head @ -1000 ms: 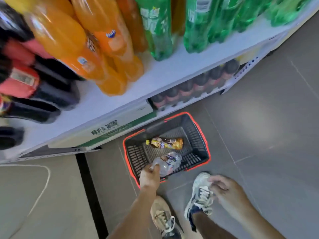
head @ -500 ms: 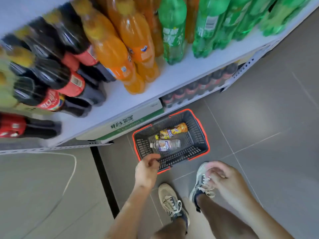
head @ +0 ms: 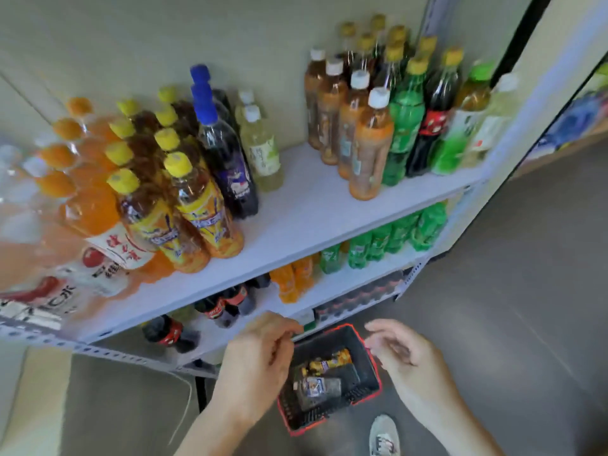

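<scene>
A black shopping basket with a red rim [head: 370,378] stands on the grey floor below the shelves. Inside it lie a clear water bottle [head: 317,387] and a yellow-labelled tea bottle [head: 330,361]. My left hand [head: 260,353] hangs above the basket's left side, fingers loosely curled, holding nothing. My right hand [head: 399,353] hovers over the basket's right edge, fingers relaxed and empty. Neither hand touches the basket or a bottle.
A white shelf unit [head: 306,205] fills the upper view. Tea bottles with yellow caps [head: 204,205], a dark blue-capped bottle [head: 227,159], orange drinks and green bottles [head: 404,133] stand on it; cola and orange soda sit on lower shelves. My shoe [head: 383,436] shows below.
My left hand let go of the water bottle, which now lies in the basket. Both hands rose and the view lifted from the floor to the upper shelf.
</scene>
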The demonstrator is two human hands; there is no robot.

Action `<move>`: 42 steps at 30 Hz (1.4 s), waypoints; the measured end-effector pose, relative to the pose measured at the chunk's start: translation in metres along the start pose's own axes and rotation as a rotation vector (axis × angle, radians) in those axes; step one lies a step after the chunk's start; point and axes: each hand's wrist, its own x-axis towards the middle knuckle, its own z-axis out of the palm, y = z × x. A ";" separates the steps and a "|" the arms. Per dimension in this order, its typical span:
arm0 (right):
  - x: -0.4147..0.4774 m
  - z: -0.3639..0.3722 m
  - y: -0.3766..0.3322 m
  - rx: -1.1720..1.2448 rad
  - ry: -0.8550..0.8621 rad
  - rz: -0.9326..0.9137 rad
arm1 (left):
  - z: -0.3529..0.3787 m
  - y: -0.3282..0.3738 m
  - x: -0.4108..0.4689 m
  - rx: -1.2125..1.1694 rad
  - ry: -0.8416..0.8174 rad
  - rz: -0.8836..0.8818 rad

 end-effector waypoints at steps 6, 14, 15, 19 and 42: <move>0.025 -0.048 -0.084 0.050 0.096 -0.267 | -0.038 0.073 0.052 0.027 0.094 0.130; 0.100 -0.096 -0.141 0.060 0.042 -0.396 | -0.033 0.155 0.168 0.137 0.083 0.218; 0.109 -0.098 -0.144 0.068 0.019 -0.388 | -0.030 0.162 0.183 0.167 0.070 0.228; 0.143 -0.103 -0.147 0.100 -0.076 -0.360 | -0.013 0.177 0.240 0.278 0.065 0.264; 0.178 -0.085 -0.098 -0.165 -0.343 -0.238 | -0.016 0.151 0.193 0.082 0.399 0.174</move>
